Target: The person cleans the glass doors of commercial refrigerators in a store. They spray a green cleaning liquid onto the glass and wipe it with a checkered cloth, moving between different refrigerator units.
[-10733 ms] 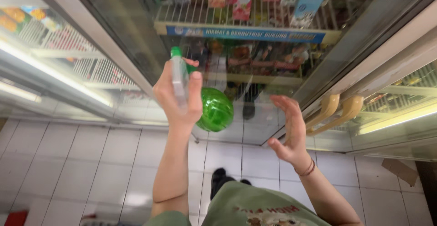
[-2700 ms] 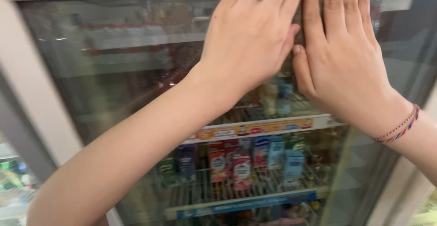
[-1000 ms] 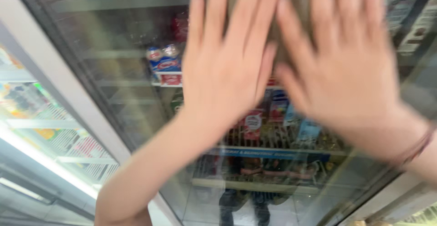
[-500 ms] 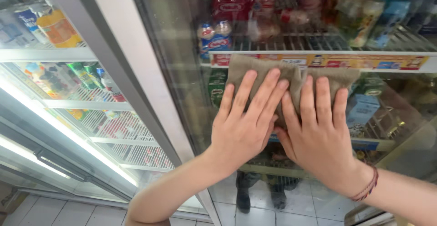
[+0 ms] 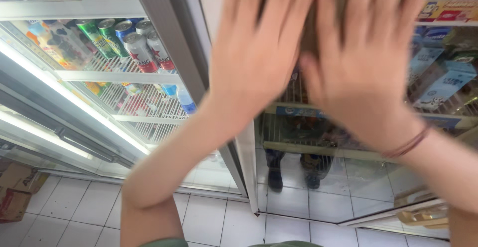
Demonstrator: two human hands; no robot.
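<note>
Both my hands lie flat against the glass door [image 5: 318, 177] of a drinks fridge, fingers spread. My left hand [image 5: 259, 53] and my right hand [image 5: 363, 68] sit side by side, and both are blurred. Under the two palms they press a grey-brown cloth [image 5: 309, 30] onto the glass; only a strip of it shows between the hands and above the fingers. A thin braided band [image 5: 408, 145] circles my right wrist.
The grey door frame [image 5: 172, 53] runs down the middle. Left of it, drink cans [image 5: 142, 45] stand on wire shelves; blue cartons [image 5: 438, 78] stand at the right. A cardboard box [image 5: 15, 197] sits on the white tiled floor [image 5: 74, 212]. My shoes [image 5: 274, 177] are reflected in the glass.
My hands and the cloth have slid up the glass and now fill the top of the view, blurred. The view has dropped, showing more of the floor.
</note>
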